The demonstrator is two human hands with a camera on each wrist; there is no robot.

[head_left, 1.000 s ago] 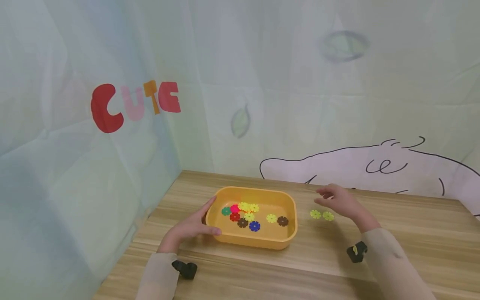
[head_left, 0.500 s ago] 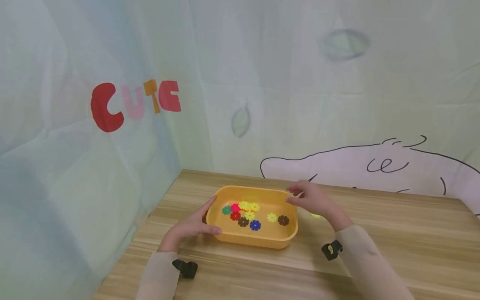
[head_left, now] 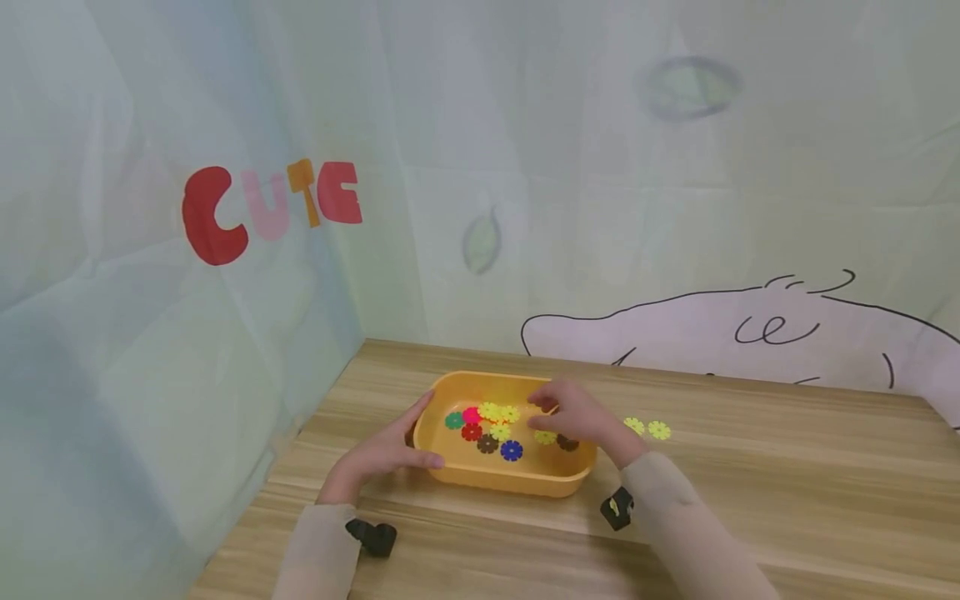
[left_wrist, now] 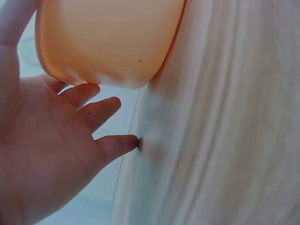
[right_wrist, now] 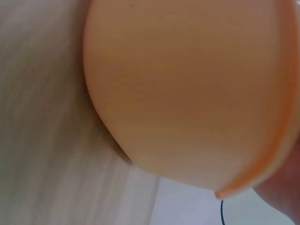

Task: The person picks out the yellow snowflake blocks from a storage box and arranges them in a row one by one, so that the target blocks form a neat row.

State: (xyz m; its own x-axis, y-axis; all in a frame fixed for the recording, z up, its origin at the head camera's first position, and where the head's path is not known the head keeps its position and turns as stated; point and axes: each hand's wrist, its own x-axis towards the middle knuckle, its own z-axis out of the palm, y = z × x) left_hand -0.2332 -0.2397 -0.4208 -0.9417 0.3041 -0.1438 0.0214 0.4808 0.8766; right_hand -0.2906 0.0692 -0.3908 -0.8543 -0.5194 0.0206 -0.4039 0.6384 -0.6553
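My left hand (head_left: 378, 457) holds the left end of a yellow-orange plastic basin (head_left: 498, 481), its thumb over the near rim and its fingers along the end wall. In the left wrist view, the spread fingers (left_wrist: 104, 112) lie against the basin's outside. Inside are several notched snowflake discs: green (head_left: 454, 421), pink (head_left: 471, 415), red (head_left: 472, 432), yellow (head_left: 500, 432), brown (head_left: 487, 443) and blue (head_left: 512, 451). Over the basin's right half hovers my right hand (head_left: 573, 410), fingers loosely bent, nothing visible between them. Its fingers are hidden in the right wrist view behind the basin wall.
Two yellow snowflake discs lie side by side on the wooden table (head_left: 750, 483), right of the basin, the nearer one (head_left: 633, 426) close to my right forearm. Fabric backdrops (head_left: 600, 208) rise behind and along the left of the table.
My right hand has moved left, from above the two yellow discs on the table, across the rim and over the basin. My left hand and the basin have stayed nearly still.
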